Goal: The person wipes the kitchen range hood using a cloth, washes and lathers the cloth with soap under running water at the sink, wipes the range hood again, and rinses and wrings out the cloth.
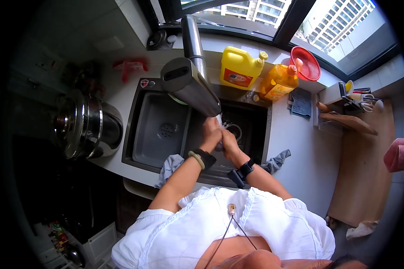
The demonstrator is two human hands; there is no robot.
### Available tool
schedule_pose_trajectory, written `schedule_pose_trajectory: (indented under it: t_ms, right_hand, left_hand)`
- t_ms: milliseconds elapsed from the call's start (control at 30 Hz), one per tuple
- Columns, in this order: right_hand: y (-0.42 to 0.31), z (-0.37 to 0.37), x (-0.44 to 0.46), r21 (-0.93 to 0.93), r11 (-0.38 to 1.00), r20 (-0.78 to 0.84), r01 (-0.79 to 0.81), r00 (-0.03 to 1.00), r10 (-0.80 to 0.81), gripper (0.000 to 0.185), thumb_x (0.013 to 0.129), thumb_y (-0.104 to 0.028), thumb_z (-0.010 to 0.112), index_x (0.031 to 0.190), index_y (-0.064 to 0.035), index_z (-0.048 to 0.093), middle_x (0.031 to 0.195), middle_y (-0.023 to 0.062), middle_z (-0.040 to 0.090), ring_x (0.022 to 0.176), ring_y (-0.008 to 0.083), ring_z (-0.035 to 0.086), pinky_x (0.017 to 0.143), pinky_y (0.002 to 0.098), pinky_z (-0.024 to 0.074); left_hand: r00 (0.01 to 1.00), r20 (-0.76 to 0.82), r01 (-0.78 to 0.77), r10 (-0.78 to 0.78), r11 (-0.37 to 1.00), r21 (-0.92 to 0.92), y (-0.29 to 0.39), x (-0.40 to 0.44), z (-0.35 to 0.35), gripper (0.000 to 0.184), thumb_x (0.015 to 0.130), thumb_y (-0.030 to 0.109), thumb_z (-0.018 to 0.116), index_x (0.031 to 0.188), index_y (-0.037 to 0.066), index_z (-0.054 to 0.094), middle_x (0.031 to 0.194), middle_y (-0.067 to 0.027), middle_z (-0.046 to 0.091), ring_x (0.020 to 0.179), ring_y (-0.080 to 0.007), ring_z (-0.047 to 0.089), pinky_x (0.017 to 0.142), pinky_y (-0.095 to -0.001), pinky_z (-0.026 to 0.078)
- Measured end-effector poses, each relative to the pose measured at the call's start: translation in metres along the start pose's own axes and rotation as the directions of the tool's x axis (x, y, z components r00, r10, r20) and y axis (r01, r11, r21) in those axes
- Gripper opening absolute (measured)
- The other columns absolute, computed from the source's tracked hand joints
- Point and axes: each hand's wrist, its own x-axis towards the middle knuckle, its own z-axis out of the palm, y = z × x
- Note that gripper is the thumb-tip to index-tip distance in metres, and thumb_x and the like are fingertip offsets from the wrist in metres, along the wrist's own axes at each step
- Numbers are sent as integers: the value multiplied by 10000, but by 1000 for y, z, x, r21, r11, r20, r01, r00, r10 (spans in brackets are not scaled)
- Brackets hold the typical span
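Note:
Under the large metal faucet (191, 87), my left hand (211, 133) and my right hand (229, 141) meet over the divider of the double sink (139, 159). Both hands are closed around a whitish, wet-looking item (219, 145), mostly hidden by the fingers; what it is cannot be made out. Water seems to run from the faucet head onto it. A pale coiled hose or ring (235, 130) lies in the dark right basin. The left basin (159, 130) shows its drain holes.
Behind the sink stand a yellow jug (240, 67) and an orange bottle (278, 83), near a red basket (306, 62). Grey cloths lie at the front edge (169, 169) and right (278, 161). A steel pot (92, 125) is left; a knife holder (341, 96) is right.

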Motion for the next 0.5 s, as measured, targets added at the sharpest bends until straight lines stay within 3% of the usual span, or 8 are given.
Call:
schedule_pose_trajectory:
  t_ms: [133, 167, 200, 267, 333, 367, 467, 500]
  right_hand:
    - [-21, 1, -3, 89, 996, 59, -13, 998, 8, 295, 957, -291, 466, 973, -45, 628, 880, 12, 615, 756, 96, 528, 693, 265, 441]
    - [-17, -5, 10, 229, 973, 67, 20, 997, -37, 261, 957, -270, 463, 947, -55, 610, 860, 16, 611, 784, 109, 552, 709, 273, 455]
    - [-15, -16, 19, 302, 953, 262, 33, 958, -117, 285, 955, -306, 447, 958, -62, 593, 882, 40, 613, 827, 149, 587, 758, 274, 471]
    - [-10, -20, 19, 528, 804, 523, -274, 851, -54, 354, 941, -393, 436, 1088, -103, 576, 1016, 82, 614, 919, 224, 594, 816, 404, 497]
    - [-27, 3, -11, 507, 726, 532, -464, 831, 160, 418, 952, -446, 381, 1061, -87, 567, 1079, 82, 597, 1010, 248, 574, 929, 383, 441]
    - [-48, 10, -29, 463, 724, 514, -512, 820, 250, 454, 945, -491, 392, 1090, -95, 558, 1131, 78, 583, 1060, 253, 550, 960, 437, 415]
    - [-46, -1, -7, 490, 789, 411, -370, 896, 165, 458, 941, -519, 402, 1084, -117, 569, 1103, 60, 599, 1046, 231, 561, 945, 414, 428]
    - [-43, -5, 6, 447, 828, 450, -340, 885, 120, 427, 949, -509, 403, 1068, -140, 581, 1058, 42, 616, 1025, 208, 570, 934, 381, 437]
  left_hand:
    - [996, -67, -45, 54, 991, 126, -10, -7, 3, 309, 921, 224, 511, 734, -17, 563, 707, -207, 563, 705, -408, 545, 624, -466, 420]
    - [990, 4, -144, 144, 985, 94, 4, -15, 6, 277, 905, 232, 528, 767, -5, 563, 773, -218, 572, 775, -402, 546, 677, -457, 427]
    - [977, 40, -213, 211, 975, 65, 40, -23, -1, 197, 872, 211, 571, 831, 19, 582, 850, -203, 574, 838, -380, 542, 734, -444, 427]
    - [975, 107, -192, 195, 981, -33, 86, -22, -16, 154, 844, 185, 606, 909, 46, 592, 953, -173, 562, 920, -358, 522, 798, -432, 416]
    - [983, 34, -182, 181, 982, 54, 53, -4, -12, 172, 822, 162, 624, 948, 47, 602, 1039, -158, 538, 1000, -344, 494, 865, -433, 403]
    - [978, -6, -208, 209, 973, 99, 48, 2, -18, 255, 828, 160, 611, 1048, 34, 586, 1103, -178, 514, 1040, -345, 484, 902, -433, 398]
    - [888, 169, -445, 428, 893, 72, 38, -11, -34, 383, 844, 159, 586, 1187, 5, 515, 1135, -196, 496, 1063, -357, 476, 929, -442, 389]
    - [805, 219, -584, 551, 801, 131, 39, -22, -37, 476, 868, 177, 553, 1283, -15, 422, 1115, -208, 491, 1034, -375, 466, 923, -443, 377]
